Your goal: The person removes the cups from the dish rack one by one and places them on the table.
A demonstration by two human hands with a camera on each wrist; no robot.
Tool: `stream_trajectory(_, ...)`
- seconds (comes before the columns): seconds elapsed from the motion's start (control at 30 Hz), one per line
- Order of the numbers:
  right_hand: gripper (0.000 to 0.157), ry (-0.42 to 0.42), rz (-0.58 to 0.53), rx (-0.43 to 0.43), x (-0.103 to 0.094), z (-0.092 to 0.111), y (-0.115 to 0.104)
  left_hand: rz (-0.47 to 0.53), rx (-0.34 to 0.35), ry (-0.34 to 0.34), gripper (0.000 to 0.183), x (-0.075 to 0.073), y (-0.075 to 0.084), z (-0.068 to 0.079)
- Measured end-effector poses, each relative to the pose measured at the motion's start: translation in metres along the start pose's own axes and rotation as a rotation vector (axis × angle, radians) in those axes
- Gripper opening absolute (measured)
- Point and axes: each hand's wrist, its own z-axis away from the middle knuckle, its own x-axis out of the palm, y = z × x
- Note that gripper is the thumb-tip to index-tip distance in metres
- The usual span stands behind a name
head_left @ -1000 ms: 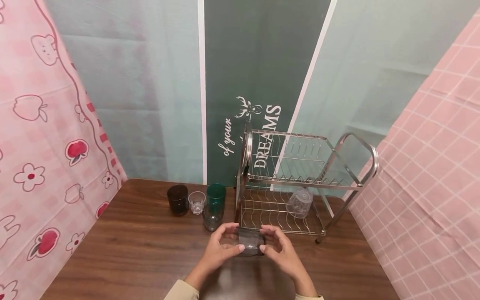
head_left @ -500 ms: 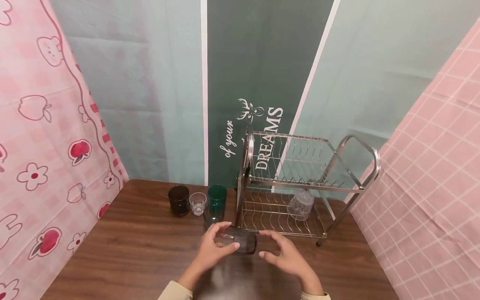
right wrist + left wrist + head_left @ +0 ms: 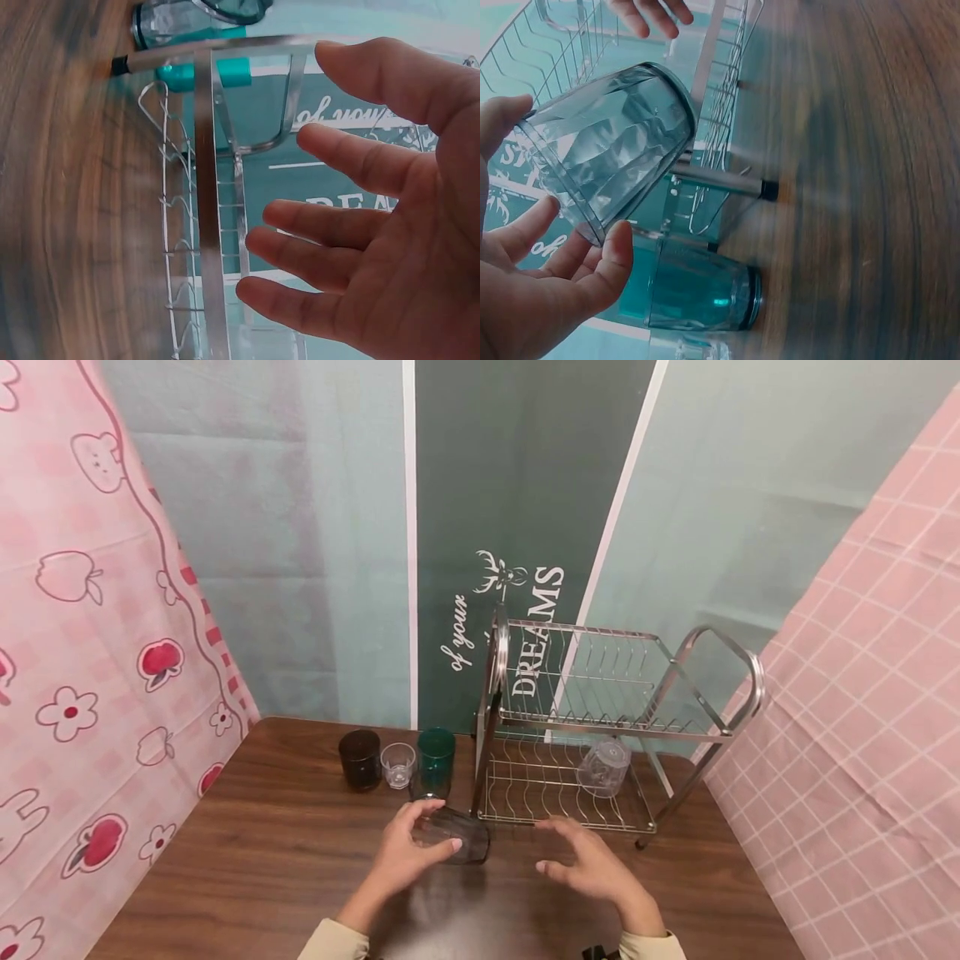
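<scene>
In the head view my left hand (image 3: 401,852) grips a smoky grey tumbler (image 3: 467,839) near one end, and the tumbler lies tilted on its side in the air. The left wrist view has the faceted glass (image 3: 622,142) between thumb and fingers, its thick end pointing away from the palm. My right hand (image 3: 592,864) is apart from the glass, in front of the rack, with nothing in it. Its fingers (image 3: 322,217) are spread and extended in the right wrist view. Just past my left fingertips, partly hidden, another greyish glass (image 3: 431,787) stands before a green glass (image 3: 437,752).
A two-tier metal dish rack (image 3: 613,727) stands at the back right. On its lower tier a clear glass (image 3: 606,767) sits upside down. Left of the green glass are a small clear glass (image 3: 398,766) and a dark brown glass (image 3: 361,760) on the wooden table (image 3: 247,860).
My right hand has let go of the grey tumbler and moved right. My left hand has carried the tumbler leftward, tilting it.
</scene>
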Motion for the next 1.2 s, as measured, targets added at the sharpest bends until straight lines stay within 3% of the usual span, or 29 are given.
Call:
stream_trajectory(0.13,0.049,-0.019,0.000,0.023,-0.006,-0.002,0.002,-0.062,-0.012,-0.001,0.052,-0.004,-0.019,-0.004)
stream_trajectory(0.3,0.050,-0.033,0.031,0.058,-0.014,-0.005,0.007,-0.133,0.038,0.023,0.054,-0.012,-0.032,-0.006)
stream_trajectory(0.47,0.050,-0.037,0.043,0.104,-0.023,-0.004,0.011,-0.191,0.050,0.037,0.055,-0.019,-0.034,-0.006)
stream_trajectory(0.9,0.048,-0.030,0.110,0.182,-0.037,-0.007,0.018,-0.271,-0.023,0.033,0.057,-0.037,-0.041,-0.011)
stream_trajectory(1.2,0.044,-0.035,0.166,0.190,-0.048,-0.010,0.021,-0.365,-0.039,0.027,0.058,-0.047,-0.046,-0.016)
